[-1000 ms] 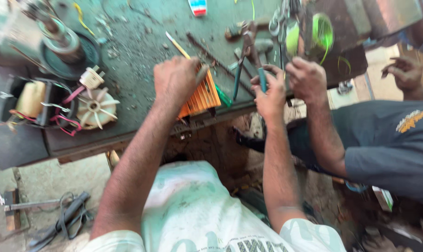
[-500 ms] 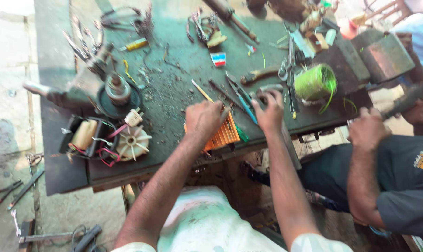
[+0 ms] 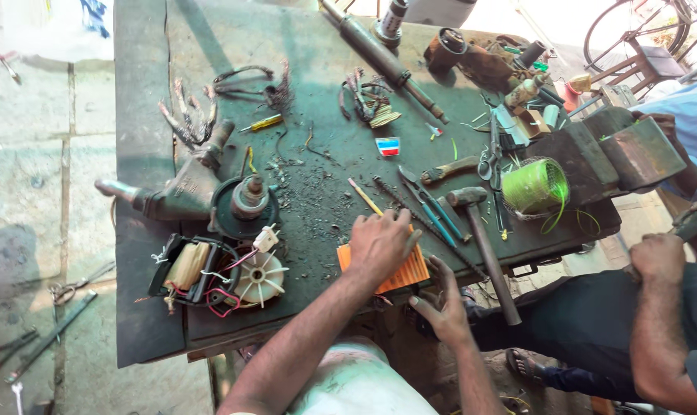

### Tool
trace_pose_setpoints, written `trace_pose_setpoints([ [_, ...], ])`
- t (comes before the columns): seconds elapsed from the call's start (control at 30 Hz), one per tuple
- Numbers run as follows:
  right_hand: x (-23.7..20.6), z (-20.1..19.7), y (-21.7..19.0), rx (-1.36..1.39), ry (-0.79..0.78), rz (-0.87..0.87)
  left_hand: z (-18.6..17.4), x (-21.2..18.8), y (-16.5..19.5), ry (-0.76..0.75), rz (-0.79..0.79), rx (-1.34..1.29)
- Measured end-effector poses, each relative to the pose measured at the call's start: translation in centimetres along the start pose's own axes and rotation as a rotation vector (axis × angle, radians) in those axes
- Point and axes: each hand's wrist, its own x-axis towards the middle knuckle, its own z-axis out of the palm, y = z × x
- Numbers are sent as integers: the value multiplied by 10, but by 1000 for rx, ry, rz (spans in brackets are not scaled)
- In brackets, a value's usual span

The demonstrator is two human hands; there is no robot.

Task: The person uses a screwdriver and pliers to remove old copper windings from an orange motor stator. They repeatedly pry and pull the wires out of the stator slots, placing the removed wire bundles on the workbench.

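Note:
My left hand [image 3: 379,244] lies on top of an orange ribbed block [image 3: 398,275] at the front edge of the dark green workbench [image 3: 145,307], fingers curled over it. Just below the bench edge, my right hand [image 3: 441,306] has its fingers spread and holds nothing. It is close to the block's corner and to the handle of a hammer [image 3: 483,242]. A yellow pencil-like stick [image 3: 364,197] and blue-handled pliers [image 3: 429,207] lie just beyond my left hand.
A small motor with a white fan and coil [image 3: 218,277] sits at the left front. A green wire spool [image 3: 534,186], scissors [image 3: 492,157], a long metal shaft [image 3: 387,61] and a bench vise [image 3: 617,150] are further back. Another person's hand [image 3: 660,257] works at the right.
My right hand has come off the tools on the bench and dropped to the front edge. My left hand stays on the orange block. The view has shifted so more of the bench shows.

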Motion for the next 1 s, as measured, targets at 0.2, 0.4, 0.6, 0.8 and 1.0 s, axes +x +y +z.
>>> trace_pose_setpoints([
  [0.2,-4,51,6,-113,199,3,15,-13,-13,145,80,-112],
  [0.4,-3,86,13,-235,348,-47,39,-12,-17,217,75,-187],
  [0.6,0,110,4,-199,314,-51,37,-11,-15,298,24,-219],
  [0.8,5,121,-4,-7,340,141,23,-16,-19,309,41,-261],
  [1.0,11,123,-14,142,325,189,38,-11,-12,281,55,-276],
])
